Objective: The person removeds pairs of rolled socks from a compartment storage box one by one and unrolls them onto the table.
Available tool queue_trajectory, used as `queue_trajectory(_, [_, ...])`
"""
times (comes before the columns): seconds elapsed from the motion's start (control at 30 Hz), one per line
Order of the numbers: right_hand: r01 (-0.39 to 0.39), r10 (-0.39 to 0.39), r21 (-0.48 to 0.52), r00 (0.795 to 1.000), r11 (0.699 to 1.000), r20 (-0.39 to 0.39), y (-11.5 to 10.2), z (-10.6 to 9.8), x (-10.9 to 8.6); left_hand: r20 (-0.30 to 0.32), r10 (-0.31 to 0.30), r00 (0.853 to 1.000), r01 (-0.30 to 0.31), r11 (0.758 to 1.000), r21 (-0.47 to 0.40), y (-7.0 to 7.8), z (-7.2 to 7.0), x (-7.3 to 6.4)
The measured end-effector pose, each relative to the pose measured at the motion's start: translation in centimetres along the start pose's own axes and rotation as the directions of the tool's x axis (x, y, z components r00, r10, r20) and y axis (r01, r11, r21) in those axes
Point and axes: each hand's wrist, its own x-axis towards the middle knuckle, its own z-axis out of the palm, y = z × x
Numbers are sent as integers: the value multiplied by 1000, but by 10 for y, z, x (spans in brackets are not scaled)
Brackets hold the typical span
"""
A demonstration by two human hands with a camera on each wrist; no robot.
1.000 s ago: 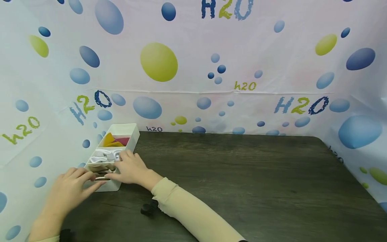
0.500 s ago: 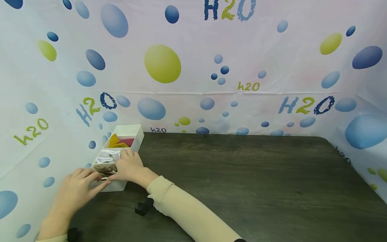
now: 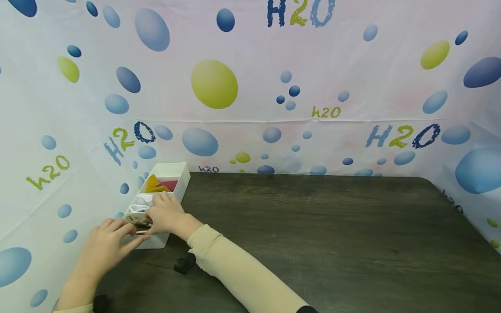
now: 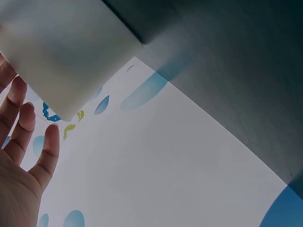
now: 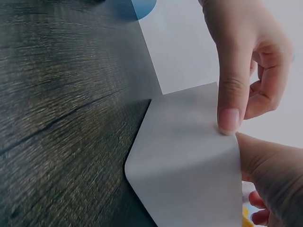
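Backdrop (image 3: 254, 48): pale sheet with blue and lime ovals and "H2O" lettering, behind the white box (image 3: 154, 242) and along its left.
Table (image 3: 313, 226): dark wood grain, beneath the white box and stretching well out to its right.
Right sleeve (image 3: 242, 269): beige, slanting in on the near right of the white box.
White box: long, open-topped, divided, upright on the table (its near end sits between the hands).
Left hand (image 3: 105, 243): at the box's near-left corner, thumb tip against the near rim, other visible fingers bent and spread; whether it pinches anything cannot be told.
Right hand (image 3: 167, 215): over the box's right wall, fingers bent, thumb close to the left one; fingertips partly hidden, so whether it holds anything cannot be told.
White bundle (image 3: 139, 208): inside the box, by the right fingers.
Yellow piece (image 3: 153, 184) and maroon piece (image 3: 170, 185): in the box, beyond the white bundle.
Beige things (image 3: 135, 219): in the box, nearer than the white bundle.
Black object (image 3: 184, 264): near right of the box, beside the cuff.
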Motion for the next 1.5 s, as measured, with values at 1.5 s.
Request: queue_trajectory(1.5, [-99,116,94,973,991,-201,1,12,-13,-32,-16,999,15,999,-40,-1,2,0])
